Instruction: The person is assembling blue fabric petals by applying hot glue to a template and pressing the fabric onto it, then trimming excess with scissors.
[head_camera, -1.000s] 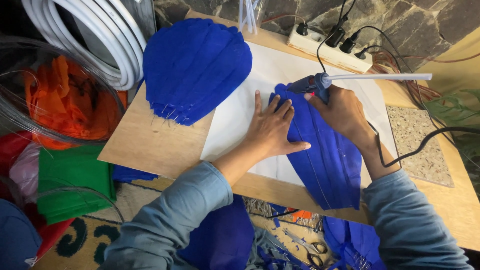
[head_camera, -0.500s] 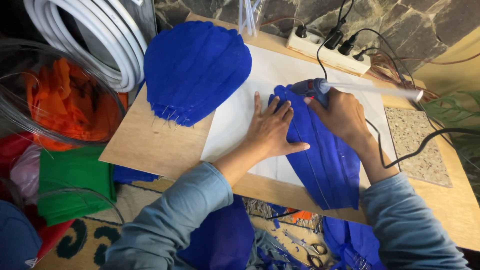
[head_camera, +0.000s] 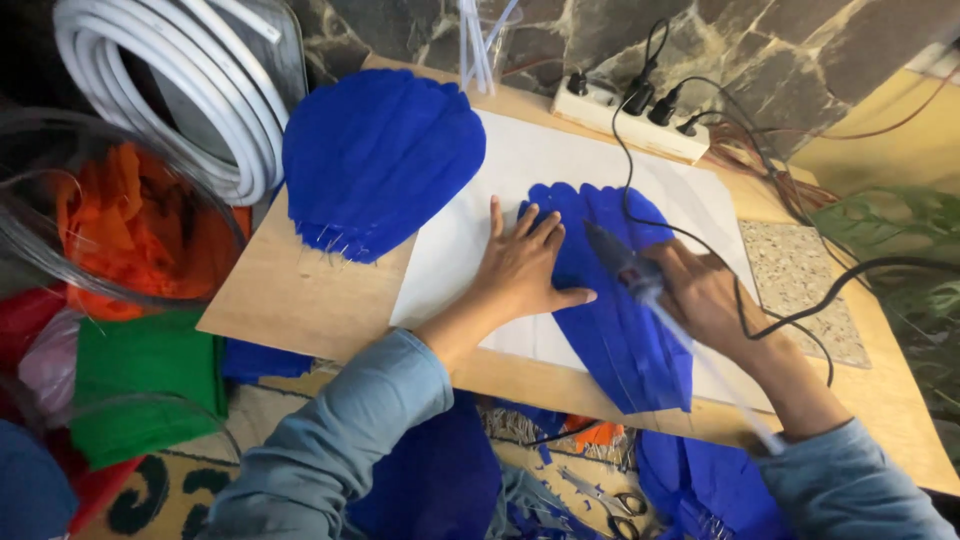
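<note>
My left hand (head_camera: 522, 267) lies flat with fingers spread on the left edge of a blue petal-shaped fabric piece (head_camera: 622, 335), pressing it onto a white sheet (head_camera: 470, 240). My right hand (head_camera: 705, 300) grips a blue glue gun (head_camera: 620, 262) with a clear glue stick trailing back from it; its nozzle points at the upper middle of the blue piece. The gun's black cord (head_camera: 780, 318) loops over my right wrist. A stack of finished blue petal pieces (head_camera: 380, 160) rests to the upper left on the wooden board (head_camera: 290, 300).
A white power strip (head_camera: 630, 118) with black plugs sits at the board's far edge by a stone wall. Coiled white tubing (head_camera: 170, 90), orange fabric in a clear container (head_camera: 130, 230) and green fabric (head_camera: 145, 385) lie left. Scissors (head_camera: 600, 495) and blue scraps are on the floor below.
My right hand has swung the glue gun round, so the glue stick now trails toward my arm instead of pointing right. The nozzle moved down onto the blue piece. My left hand stayed put.
</note>
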